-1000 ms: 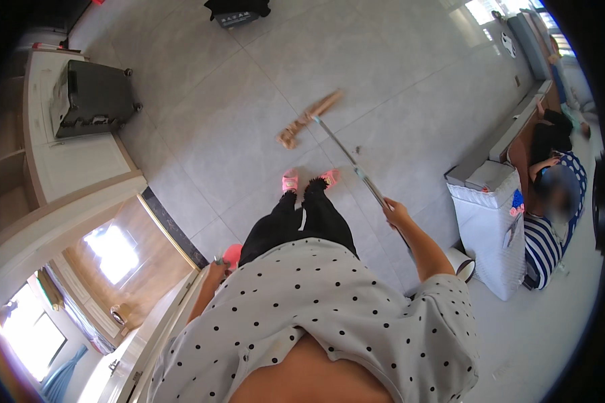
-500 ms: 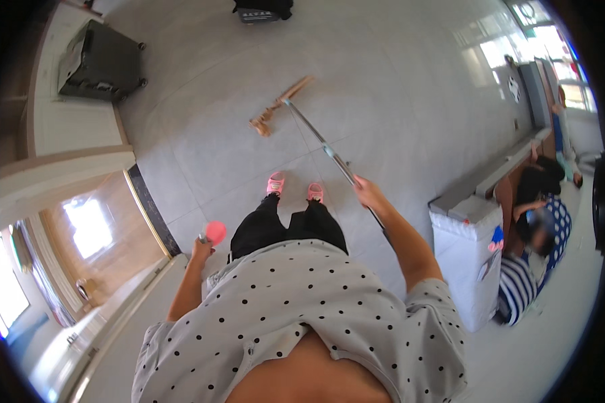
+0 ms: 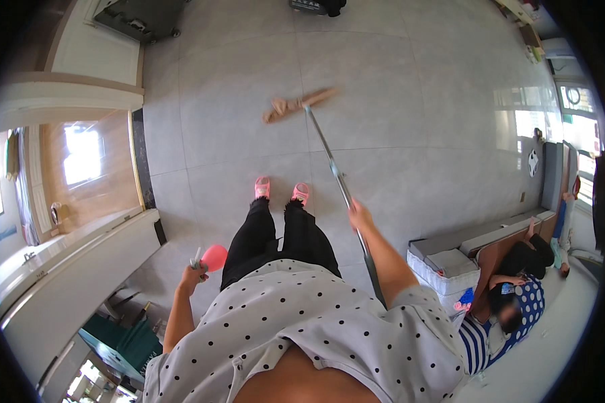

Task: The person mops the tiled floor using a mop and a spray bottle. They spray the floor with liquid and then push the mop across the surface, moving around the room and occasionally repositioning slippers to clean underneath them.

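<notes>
The mop runs from its tan cloth head, lying flat on the grey tiled floor well ahead of the pink slippers, back along a thin metal pole to the right hand, which is closed round the pole about midway up. The upper end of the pole passes beside the right forearm and hip. To mop well here, it seems best to keep the head pressed flat, pull in long overlapping strokes, and steer clear of the white box and the person seated on the floor at the right. The right arm reaches forward, elbow a little bent, wrist in line with the pole. The left arm hangs bent at the side, its left hand wrapped round a small object with a rounded pink end, held away from the mop. A white wall and doorway stand at the left.
</notes>
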`<state>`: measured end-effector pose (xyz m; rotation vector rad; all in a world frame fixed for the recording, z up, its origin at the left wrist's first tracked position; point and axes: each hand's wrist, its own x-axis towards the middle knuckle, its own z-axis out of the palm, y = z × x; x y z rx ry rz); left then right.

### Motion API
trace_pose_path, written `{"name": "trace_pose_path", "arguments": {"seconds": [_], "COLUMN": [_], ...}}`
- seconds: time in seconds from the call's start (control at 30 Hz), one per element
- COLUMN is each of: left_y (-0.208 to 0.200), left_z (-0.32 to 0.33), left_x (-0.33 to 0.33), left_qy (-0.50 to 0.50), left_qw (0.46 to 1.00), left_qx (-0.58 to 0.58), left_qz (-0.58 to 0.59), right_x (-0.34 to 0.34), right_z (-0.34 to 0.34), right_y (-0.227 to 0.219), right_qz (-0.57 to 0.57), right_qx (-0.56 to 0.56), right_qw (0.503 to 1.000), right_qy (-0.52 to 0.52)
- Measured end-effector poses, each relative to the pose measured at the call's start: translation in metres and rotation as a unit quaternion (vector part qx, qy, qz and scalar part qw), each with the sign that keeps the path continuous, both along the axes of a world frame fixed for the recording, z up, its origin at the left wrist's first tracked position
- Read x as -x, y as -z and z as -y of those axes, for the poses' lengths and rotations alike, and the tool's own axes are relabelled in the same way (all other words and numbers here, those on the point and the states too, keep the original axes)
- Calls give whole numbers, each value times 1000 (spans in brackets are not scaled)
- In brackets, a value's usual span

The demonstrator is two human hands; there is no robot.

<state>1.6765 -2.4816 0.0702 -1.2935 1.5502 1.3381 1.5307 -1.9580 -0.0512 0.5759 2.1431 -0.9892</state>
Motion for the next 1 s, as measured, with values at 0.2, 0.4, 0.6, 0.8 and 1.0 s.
{"name": "trace_pose_path", "arguments": {"seconds": [0.2,0.4,0.6,0.8,1.0], "left_y": [23,26,22,5,26], "left_z": [-2,-11,-18,-8,8], "left_x": [-83,-110,-128,-184,-255], "left_qy": [32,-47,-100,-128,-58], "left_qw": [998,998,994,989,998], "left_qx": [24,13,-22,-17,32], "left_qz": [48,34,-44,-68,15], "right_x": [-73,-80,-39,-49,-157], "right_z": [-43,-33,52,89,-7], "right_y": [-144,-168,-80,-44,-68], "right_qz": [103,66,-6,28,42], "right_qx": [56,29,29,-18,-56], "right_qw": [992,991,972,972,984], "right_qy": [37,-117,-233,-233,-162]}}
